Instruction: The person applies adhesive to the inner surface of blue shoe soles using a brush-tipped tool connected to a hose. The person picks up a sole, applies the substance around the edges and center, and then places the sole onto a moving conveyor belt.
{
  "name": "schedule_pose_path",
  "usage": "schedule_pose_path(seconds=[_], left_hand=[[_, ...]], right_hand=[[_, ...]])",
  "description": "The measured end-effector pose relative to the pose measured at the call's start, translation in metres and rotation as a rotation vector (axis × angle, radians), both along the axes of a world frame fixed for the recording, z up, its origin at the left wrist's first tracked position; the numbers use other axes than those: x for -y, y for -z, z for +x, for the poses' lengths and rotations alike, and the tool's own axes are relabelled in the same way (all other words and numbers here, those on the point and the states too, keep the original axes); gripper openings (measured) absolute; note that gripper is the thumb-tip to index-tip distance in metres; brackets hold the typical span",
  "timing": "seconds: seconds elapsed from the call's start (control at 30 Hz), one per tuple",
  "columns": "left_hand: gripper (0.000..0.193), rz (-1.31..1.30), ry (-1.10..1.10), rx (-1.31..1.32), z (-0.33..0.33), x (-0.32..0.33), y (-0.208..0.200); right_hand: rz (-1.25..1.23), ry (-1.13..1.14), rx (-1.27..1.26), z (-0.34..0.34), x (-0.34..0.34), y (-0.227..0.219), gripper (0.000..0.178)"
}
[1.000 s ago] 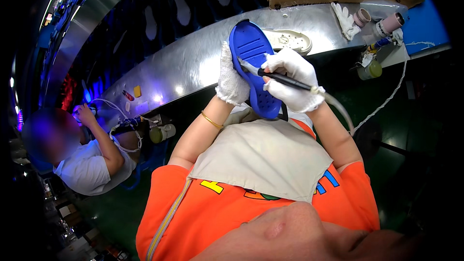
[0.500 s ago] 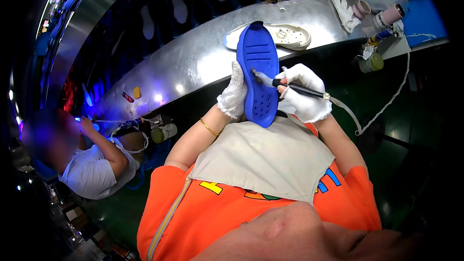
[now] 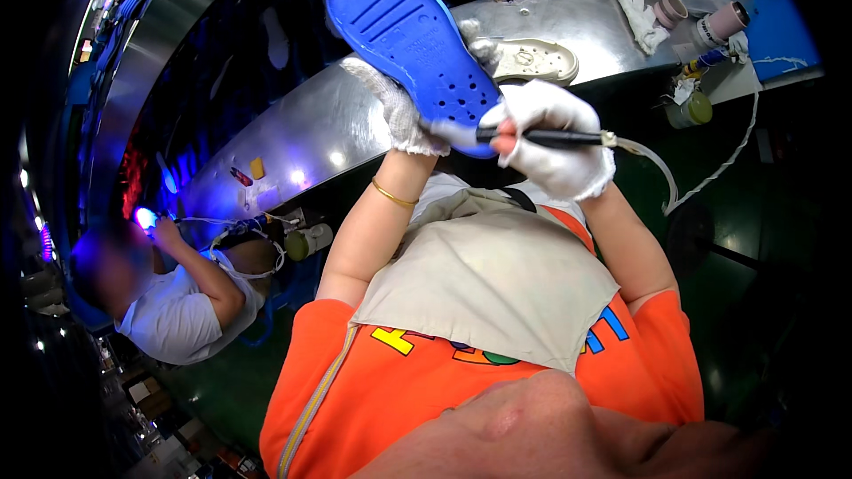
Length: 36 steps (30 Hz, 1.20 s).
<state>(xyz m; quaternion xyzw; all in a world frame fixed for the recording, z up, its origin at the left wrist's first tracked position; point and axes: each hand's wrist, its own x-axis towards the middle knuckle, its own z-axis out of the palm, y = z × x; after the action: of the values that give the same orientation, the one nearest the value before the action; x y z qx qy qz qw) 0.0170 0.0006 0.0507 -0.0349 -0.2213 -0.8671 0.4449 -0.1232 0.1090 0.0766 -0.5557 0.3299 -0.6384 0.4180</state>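
A blue shoe sole [image 3: 410, 46] with ribbed tread and small holes is raised in front of me, tread side facing me. My left hand [image 3: 395, 106], in a white knit glove, grips its left edge from behind. My right hand [image 3: 550, 137], also gloved, holds a thin black pen-like tool [image 3: 541, 136] whose tip touches the sole's lower end. A whitish cable [image 3: 657, 173] runs from the tool's back end off to the right.
A curved shiny metal bench [image 3: 293, 137] runs behind the sole, with a cream shoe sole [image 3: 532, 60] on it. White gloves [image 3: 641, 13], pink cups [image 3: 670, 9] and a small jar [image 3: 692, 108] lie at the right. Another person [image 3: 182, 288] in a white shirt works at lower left.
Both hands have lifted the blue sole higher and tilted its top to the left. The tool tip has moved down to the sole's lower end.
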Motion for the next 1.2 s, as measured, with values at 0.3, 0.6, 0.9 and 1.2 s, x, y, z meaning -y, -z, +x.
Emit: schedule_pose_path(seconds=[0.3,0.6,0.9,1.2], left_hand=[[0.119,-0.121,0.081,-0.036,0.007,0.022,-0.021],[0.120,-0.386,0.144,0.408,0.017,0.048,-0.030],[0.103,-0.511,0.119,0.922,0.007,0.049,-0.039],[0.087,-0.393,0.151,1.269,0.000,0.054,-0.038]], right_hand=[[0.356,-0.066,0.318,0.000,0.008,0.000,0.015],[0.444,-0.188,-0.173,-0.014,0.016,-0.009,0.011],[0.213,-0.047,-0.318,-0.018,0.022,-0.012,0.010],[0.292,-0.131,-0.332,-0.025,0.030,-0.009,0.012]])
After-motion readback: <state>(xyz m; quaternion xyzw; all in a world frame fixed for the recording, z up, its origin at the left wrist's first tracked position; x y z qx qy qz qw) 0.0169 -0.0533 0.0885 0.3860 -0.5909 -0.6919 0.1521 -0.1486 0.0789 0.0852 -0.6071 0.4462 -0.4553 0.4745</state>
